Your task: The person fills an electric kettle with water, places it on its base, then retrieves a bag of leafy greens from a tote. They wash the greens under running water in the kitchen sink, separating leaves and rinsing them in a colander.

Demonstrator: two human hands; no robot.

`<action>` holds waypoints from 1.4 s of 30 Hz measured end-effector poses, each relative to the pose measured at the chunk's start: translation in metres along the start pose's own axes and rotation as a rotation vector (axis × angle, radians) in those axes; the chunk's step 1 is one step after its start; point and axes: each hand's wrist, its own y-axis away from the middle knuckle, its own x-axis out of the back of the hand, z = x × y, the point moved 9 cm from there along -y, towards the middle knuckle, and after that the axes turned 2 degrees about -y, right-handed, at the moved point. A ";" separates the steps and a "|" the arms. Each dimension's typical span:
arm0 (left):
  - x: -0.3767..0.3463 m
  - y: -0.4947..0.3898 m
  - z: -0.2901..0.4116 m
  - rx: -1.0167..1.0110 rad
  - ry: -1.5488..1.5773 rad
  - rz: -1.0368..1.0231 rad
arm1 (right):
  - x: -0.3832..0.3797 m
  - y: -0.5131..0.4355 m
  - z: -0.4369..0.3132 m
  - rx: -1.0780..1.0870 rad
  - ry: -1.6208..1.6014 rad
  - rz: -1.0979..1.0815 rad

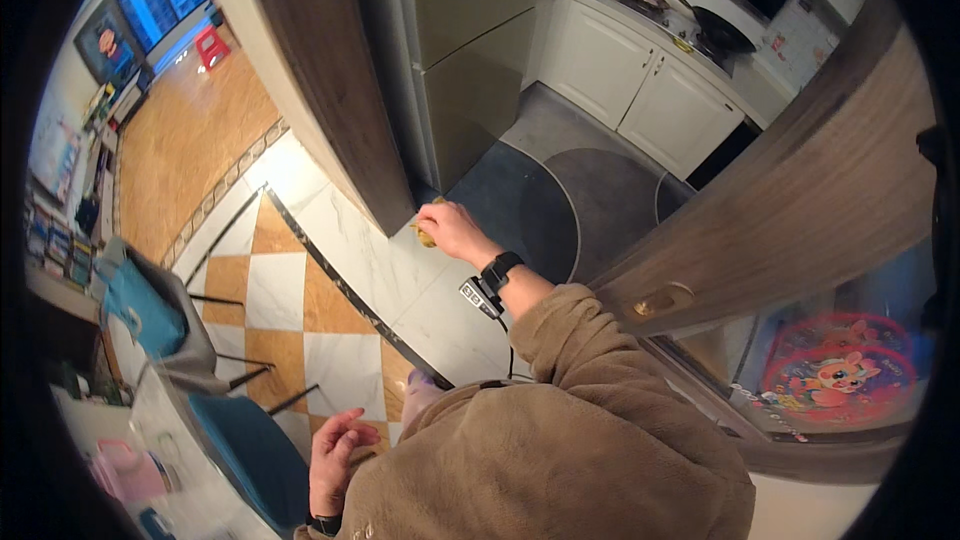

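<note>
My right hand (456, 231) is shut on a crumpled yellowish cloth (426, 237), held near the lower end of a dark wood door frame (322, 67). Part of the cloth is hidden under my fingers, and whether it touches the frame I cannot tell. Below my right wrist, which wears a black watch, a power strip (480, 297) with a black cable shows over the pale floor tiles. My left hand (339, 454) hangs at my left side, fingers loosely bent and apart, with nothing in it. Nearest to it is a blue chair back (251, 457).
A grey-green refrigerator (476, 75) stands beyond the frame, beside a dark kitchen mat (510, 199). To my right is a wooden door (780, 187) with a round recessed pull. A grey chair (199, 371) bears a teal bag (146, 307). A wok (724, 30) sits on the stove.
</note>
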 end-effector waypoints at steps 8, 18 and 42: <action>0.054 -0.130 0.039 0.074 0.016 0.087 | 0.074 -0.139 0.114 -0.311 -0.834 0.140; 0.034 -0.356 0.183 -0.039 -0.158 -0.148 | 0.266 -0.179 0.205 -0.498 -0.069 0.264; -0.608 -0.686 0.308 -0.064 -0.535 -1.066 | 0.729 0.076 0.367 -0.295 -0.203 1.286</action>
